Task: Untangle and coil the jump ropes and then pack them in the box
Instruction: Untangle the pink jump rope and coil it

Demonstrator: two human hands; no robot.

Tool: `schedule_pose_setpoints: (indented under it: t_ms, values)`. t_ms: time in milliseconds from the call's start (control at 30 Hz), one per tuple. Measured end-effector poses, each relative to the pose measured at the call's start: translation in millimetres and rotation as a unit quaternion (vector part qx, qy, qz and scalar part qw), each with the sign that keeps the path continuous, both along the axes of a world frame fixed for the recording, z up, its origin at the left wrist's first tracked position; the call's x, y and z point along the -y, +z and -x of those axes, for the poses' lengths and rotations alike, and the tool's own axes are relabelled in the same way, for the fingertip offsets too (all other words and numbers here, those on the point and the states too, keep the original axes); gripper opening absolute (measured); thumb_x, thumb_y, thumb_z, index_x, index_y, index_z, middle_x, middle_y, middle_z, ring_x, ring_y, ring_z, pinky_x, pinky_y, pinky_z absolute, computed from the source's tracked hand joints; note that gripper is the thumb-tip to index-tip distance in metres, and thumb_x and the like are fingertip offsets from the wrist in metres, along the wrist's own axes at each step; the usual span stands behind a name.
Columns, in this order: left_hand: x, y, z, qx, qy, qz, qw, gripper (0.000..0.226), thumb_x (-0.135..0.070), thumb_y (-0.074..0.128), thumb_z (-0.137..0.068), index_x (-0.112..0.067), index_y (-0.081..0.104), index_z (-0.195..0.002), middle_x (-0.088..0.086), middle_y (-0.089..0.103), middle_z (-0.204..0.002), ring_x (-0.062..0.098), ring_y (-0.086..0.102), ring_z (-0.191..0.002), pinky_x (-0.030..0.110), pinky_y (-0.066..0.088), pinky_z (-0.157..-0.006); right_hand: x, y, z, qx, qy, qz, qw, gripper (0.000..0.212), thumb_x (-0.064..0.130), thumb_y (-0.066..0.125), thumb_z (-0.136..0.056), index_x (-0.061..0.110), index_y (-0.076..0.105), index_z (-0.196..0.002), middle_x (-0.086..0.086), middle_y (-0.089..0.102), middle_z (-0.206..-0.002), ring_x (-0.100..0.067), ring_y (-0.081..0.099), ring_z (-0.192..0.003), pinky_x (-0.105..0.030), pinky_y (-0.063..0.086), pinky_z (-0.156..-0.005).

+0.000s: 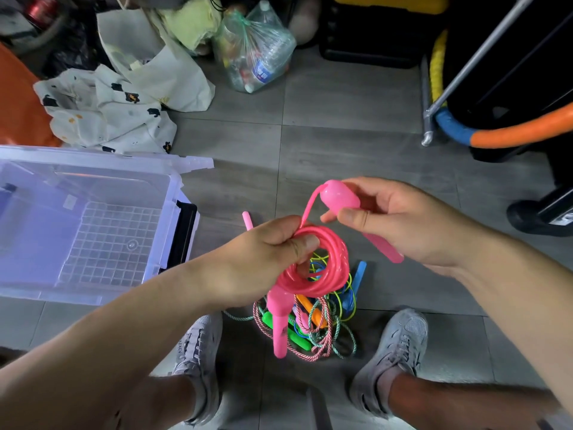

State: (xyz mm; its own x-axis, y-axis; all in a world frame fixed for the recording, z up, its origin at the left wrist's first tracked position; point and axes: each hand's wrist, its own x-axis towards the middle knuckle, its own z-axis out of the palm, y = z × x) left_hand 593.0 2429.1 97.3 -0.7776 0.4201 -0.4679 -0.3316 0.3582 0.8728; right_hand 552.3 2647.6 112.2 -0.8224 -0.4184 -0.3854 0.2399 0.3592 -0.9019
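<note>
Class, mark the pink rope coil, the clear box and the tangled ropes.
pink rope coil (338,262), head view, on the loops' right side.
clear box (93,155), head view, on its far rim.
tangled ropes (324,341), head view, on a striped cord.

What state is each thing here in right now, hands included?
Pink jump rope: coiled, one handle dangling.
Left hand: grips the coil.
Right hand: holds the other handle.
Remaining jump ropes: tangled on the floor.
Clear plastic box: open.
Plastic bag of bottles: knotted shut.
</note>
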Motion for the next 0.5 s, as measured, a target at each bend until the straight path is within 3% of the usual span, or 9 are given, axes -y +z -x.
schedule_pose_setpoints:
  t_ms: [100, 233, 500]
  values:
    - [-5.7, 3.4, -2.0, 0.003, 0.004, -0.026, 1.000, 0.022, -0.026, 0.050, -0.103, -0.010, 0.064, -0.106, 0.006, 0.061, -0.091, 0.003, 0.054, -0.083, 0.016, 0.045, -0.078, 6.3, -2.5, -2.1, 0.093, -0.076, 0.088, 0.989, 0.033, 0.008, 0.066, -0.085, 0.014, 0.064, -0.118, -0.005, 0.075, -0.099, -0.006, 0.067, -0.084, -0.016, 0.052, -0.072]
    - [-12.7, -1.5, -6.0, -0.004, 0.009, -0.039, 0.999, 0.023, -0.023, 0.049, -0.103, -0.004, 0.062, -0.103, 0.001, 0.058, -0.087, 0.005, 0.050, -0.079, 0.019, 0.044, -0.076, 12.6, -5.7, -3.0, 0.230, -0.153, 0.180, 0.944, 0.035, 0.013, 0.068, -0.073, 0.012, 0.065, -0.108, -0.011, 0.070, -0.091, -0.018, 0.063, -0.076, -0.029, 0.055, -0.069]
    - [-19.5, -13.6, -15.0, 0.020, 0.045, -0.041, 0.998, 0.020, -0.028, 0.053, -0.102, -0.018, 0.064, -0.089, -0.006, 0.061, -0.080, 0.005, 0.053, -0.074, 0.022, 0.046, -0.073, 19.7, -10.1, -2.8, 0.275, -0.180, 0.245, 0.912, 0.013, 0.011, 0.065, -0.081, 0.008, 0.066, -0.093, -0.008, 0.064, -0.083, -0.014, 0.060, -0.068, -0.026, 0.053, -0.061]
